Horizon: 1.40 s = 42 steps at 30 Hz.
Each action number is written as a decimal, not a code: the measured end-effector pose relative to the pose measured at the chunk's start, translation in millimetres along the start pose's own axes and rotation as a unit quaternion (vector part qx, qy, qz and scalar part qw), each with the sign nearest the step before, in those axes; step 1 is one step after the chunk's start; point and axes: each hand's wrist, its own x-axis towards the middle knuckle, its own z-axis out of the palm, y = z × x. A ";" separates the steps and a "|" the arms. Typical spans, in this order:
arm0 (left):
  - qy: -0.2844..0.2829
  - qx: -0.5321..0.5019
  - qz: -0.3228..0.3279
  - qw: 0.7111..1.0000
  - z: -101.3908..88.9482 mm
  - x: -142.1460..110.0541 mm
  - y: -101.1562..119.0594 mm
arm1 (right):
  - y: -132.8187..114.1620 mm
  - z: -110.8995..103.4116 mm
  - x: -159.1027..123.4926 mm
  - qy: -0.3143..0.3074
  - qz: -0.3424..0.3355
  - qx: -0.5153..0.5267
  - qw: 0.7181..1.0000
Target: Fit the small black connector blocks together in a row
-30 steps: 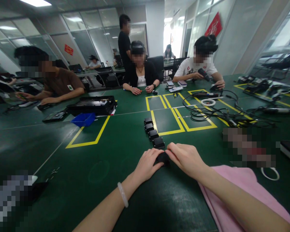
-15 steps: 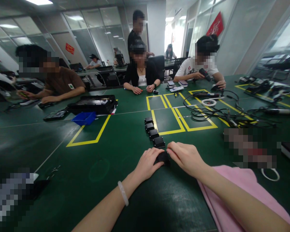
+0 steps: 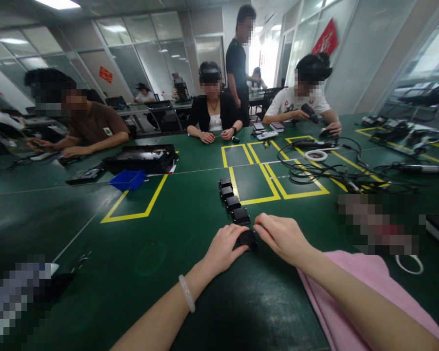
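Toward the worktop's (image 3: 193, 200) near edge, your left hand (image 3: 223, 247) grips a black block (image 3: 247, 238); your right hand (image 3: 283, 238) curls close beside it, its grip unclear. Beyond stand four similar blocks (image 3: 240, 215) in a row.

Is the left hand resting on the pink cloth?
No, the left hand holds a black part; the pink cloth lies under the right forearm.

Framed glass partitions (image 3: 142, 58) stand at 11 o'clock, a lit ceiling panel (image 3: 58, 4) glows at 10, and a dark office chair (image 3: 426, 96) sits at 2.
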 end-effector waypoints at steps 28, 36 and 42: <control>-0.009 0.005 -0.007 1.000 -1.4 0.0 0.7 | -1.3 1.5 0.2 0.004 -0.004 0.009 1.000; -0.008 -0.003 -0.010 1.000 -1.9 0.0 1.2 | 0.0 3.7 -0.9 0.019 0.004 0.001 1.000; -0.008 -0.005 -0.008 1.000 -1.6 0.1 0.8 | -0.3 3.7 0.1 0.026 0.001 0.003 1.000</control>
